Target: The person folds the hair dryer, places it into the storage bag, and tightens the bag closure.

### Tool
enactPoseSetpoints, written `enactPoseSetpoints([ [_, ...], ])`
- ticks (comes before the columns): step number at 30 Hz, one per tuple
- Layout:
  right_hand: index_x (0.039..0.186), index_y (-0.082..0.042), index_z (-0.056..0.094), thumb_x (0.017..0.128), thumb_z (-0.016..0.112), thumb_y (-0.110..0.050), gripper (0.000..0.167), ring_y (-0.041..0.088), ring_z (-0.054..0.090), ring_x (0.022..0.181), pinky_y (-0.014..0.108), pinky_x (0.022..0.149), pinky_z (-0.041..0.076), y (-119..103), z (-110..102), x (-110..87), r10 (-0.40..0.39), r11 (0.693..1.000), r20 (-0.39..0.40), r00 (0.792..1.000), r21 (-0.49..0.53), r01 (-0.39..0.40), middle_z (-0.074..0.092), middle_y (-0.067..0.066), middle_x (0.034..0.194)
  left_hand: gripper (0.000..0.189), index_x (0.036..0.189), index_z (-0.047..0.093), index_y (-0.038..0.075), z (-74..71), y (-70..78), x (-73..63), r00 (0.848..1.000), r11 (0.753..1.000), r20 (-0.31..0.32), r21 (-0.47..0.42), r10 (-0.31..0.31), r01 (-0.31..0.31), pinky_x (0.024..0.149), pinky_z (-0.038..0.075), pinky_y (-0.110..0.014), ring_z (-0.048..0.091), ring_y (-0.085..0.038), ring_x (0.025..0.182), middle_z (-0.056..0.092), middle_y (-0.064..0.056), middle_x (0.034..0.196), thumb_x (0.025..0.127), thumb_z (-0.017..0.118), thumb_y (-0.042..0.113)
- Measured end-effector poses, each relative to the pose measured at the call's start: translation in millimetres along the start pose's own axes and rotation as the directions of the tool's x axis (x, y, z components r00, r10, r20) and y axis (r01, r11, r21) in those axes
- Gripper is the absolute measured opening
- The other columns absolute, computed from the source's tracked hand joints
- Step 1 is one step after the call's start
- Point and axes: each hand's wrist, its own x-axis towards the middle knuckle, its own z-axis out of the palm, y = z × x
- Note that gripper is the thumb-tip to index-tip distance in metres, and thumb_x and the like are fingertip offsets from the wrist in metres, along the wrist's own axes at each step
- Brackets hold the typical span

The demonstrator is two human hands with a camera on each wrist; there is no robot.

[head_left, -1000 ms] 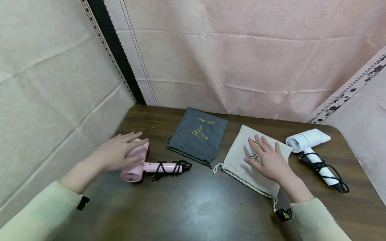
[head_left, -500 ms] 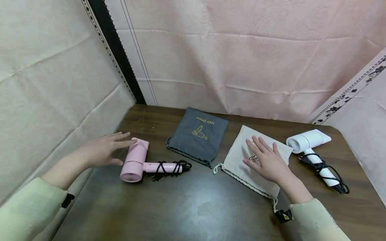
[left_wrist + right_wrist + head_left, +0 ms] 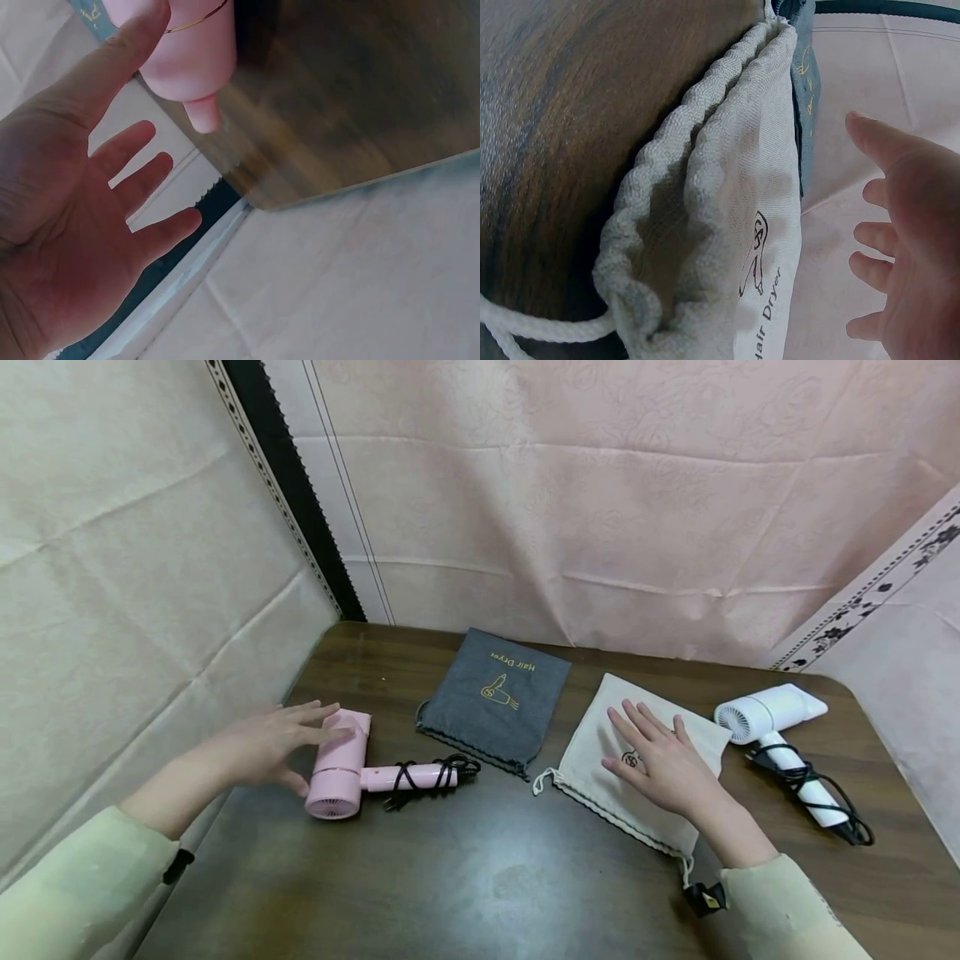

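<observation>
My left hand (image 3: 272, 747), its fingers spread, is at the left side of a pink hair dryer (image 3: 339, 772). Some fingertips overlap the dryer's barrel in the head view; whether they touch it I cannot tell. A black cord is wound round the dryer's handle, which points right. My right hand (image 3: 662, 762) hovers with spread fingers above a white drawstring bag (image 3: 588, 764), holding nothing. In the right wrist view the bag's gathered mouth (image 3: 697, 150) gapes a little, and "Hair Dryer" is printed on its side. Part of that print is hidden by the hand in the head view.
A dark grey drawstring bag (image 3: 491, 702) lies flat at the back middle, with gold lettering. At the right lies a white hair dryer (image 3: 776, 710) with a cord round its handle. Pale cloth (image 3: 600, 510) hangs behind the brown wooden table (image 3: 450, 885).
My left hand first drew back left off the pink hair dryer, then came slightly right towards it again. The right hand has barely moved above the white bag.
</observation>
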Motion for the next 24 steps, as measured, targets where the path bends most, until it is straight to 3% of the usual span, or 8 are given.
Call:
enactPoseSetpoints([
  [8, 0.166, -0.009, 0.039, 0.104, 0.065, -0.050, 0.078, 0.046, 0.029, 0.158, 0.081, 0.119, 0.015, 2, -6, 2.6, 0.019, 1.000, -0.005, 1.000, 0.020, -0.019, 0.030, 0.022, 0.172, 0.089, 0.151, 0.063, 0.017, 11.7, 13.4, 0.5, 0.998, 0.983, 0.037, -0.177, 0.043, -0.036, 0.113, 0.038, -0.074, 0.039, -0.059, 0.147, 0.045, -0.028, 0.162, 0.071, 0.098, 0.034],
  [16, 0.166, -0.009, 0.039, 0.105, 0.064, -0.051, 0.078, 0.047, 0.029, 0.158, 0.081, 0.120, 0.014, 4, -12, 5.4, 0.005, 1.000, 0.001, 1.000, 0.020, -0.005, 0.029, 0.023, 0.172, 0.084, 0.150, 0.065, 0.023, 18.1, 25.0, -1.4, 0.999, 0.968, 0.028, -0.249, 0.038, -0.030, 0.104, 0.050, -0.064, 0.043, -0.053, 0.148, 0.044, -0.022, 0.165, 0.073, 0.098, 0.036],
  [24, 0.166, -0.011, 0.039, 0.105, 0.065, -0.049, 0.077, 0.046, 0.030, 0.157, 0.080, 0.120, 0.013, 0, -14, 4.9, -0.002, 1.000, -0.005, 1.000, 0.011, 0.002, 0.030, 0.021, 0.172, 0.082, 0.151, 0.064, 0.025, 22.5, 47.8, 7.4, 0.995, 0.951, 0.012, -0.295, 0.102, -0.094, 0.110, 0.045, -0.069, 0.042, -0.051, 0.149, 0.042, -0.020, 0.167, 0.077, 0.094, 0.041],
])
